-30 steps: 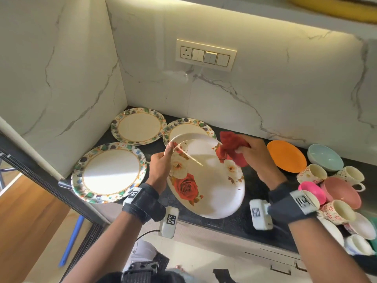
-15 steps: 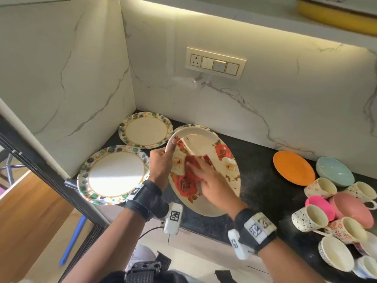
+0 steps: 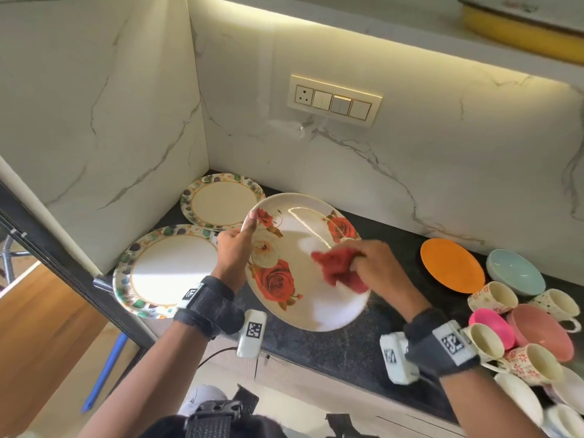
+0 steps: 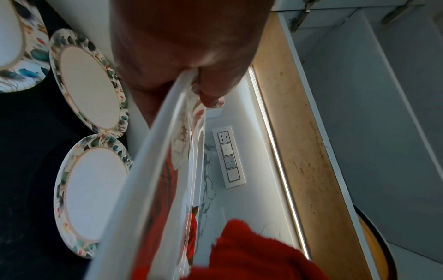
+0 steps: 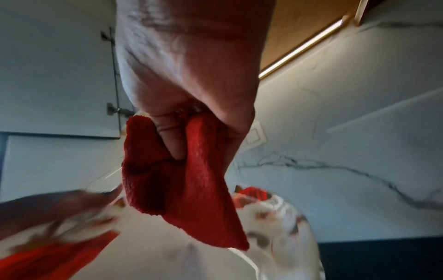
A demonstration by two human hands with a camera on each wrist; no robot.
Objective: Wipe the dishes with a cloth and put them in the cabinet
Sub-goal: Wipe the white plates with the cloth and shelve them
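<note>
The rose-pattern plate (image 3: 303, 263) is held in the air above the black bench (image 3: 331, 343), tilted so that its decorated face looks up toward the person; I think this tilt is chosen so the whole face can be reached by the cloth while the bench under it stays out of the way. The left hand (image 3: 234, 251) grasps the plate at its left rim, the thumb lying on the face near a small rose and the other fingers behind the plate, which the left wrist view shows edge-on with the rim pinched. This one-sided hold leaves the rest of the face open for wiping. The right hand (image 3: 376, 267) is clenched around a bunched red cloth (image 3: 339, 270) and presses it on the right half of the plate's face; in the right wrist view the fingers curl into the folds and a loose corner hangs down over the plate. By my judgement the wiping of this plate is in progress and the putting away is not yet started. Behind and to the left, two leaf-border plates (image 3: 222, 200) (image 3: 167, 270) lie flat on the bench in the corner. To the right lie an orange plate (image 3: 452, 265), a pale blue bowl (image 3: 515, 273), a pink bowl (image 3: 540, 330) and several floral cups (image 3: 493, 297), close together. Above the marble wall a shelf carries a yellow dish (image 3: 524, 30), and the left wrist view shows a cabinet interior overhead.
</note>
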